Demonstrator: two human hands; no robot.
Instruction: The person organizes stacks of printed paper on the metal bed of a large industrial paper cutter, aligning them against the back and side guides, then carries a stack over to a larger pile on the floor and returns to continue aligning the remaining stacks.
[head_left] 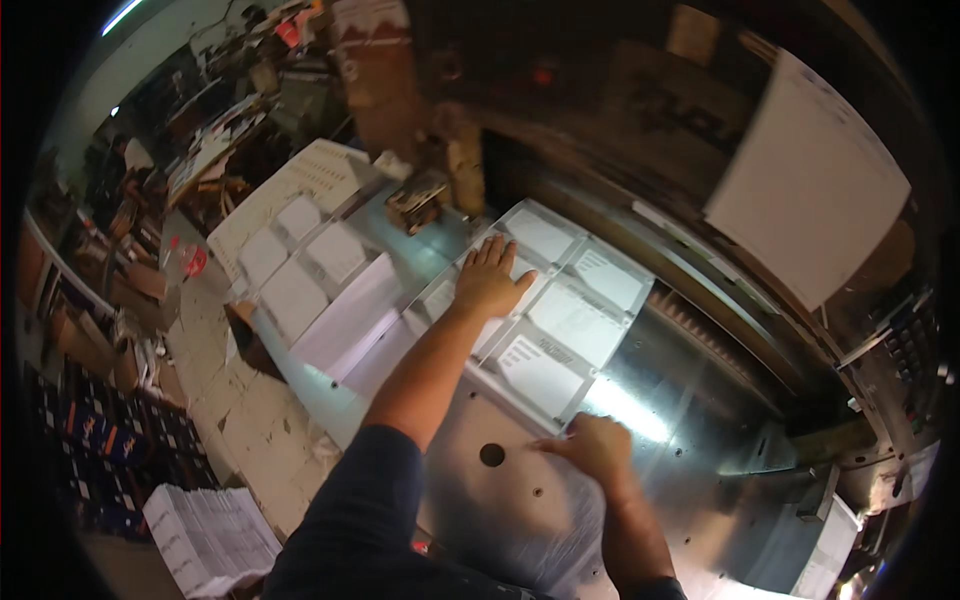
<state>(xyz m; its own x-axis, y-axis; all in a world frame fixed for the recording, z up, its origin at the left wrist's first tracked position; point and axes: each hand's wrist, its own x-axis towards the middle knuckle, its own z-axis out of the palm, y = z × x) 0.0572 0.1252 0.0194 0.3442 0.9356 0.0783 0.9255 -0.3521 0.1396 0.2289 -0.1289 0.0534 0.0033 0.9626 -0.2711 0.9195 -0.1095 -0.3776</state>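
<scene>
printed sheets (560, 320) under left grip (487, 283)

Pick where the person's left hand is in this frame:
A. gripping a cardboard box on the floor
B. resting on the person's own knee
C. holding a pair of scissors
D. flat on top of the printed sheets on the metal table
D: the left hand lies palm down, fingers spread, on the stack of printed sheets lying on the metal table, while the right hand is at the stack's near edge.
</scene>
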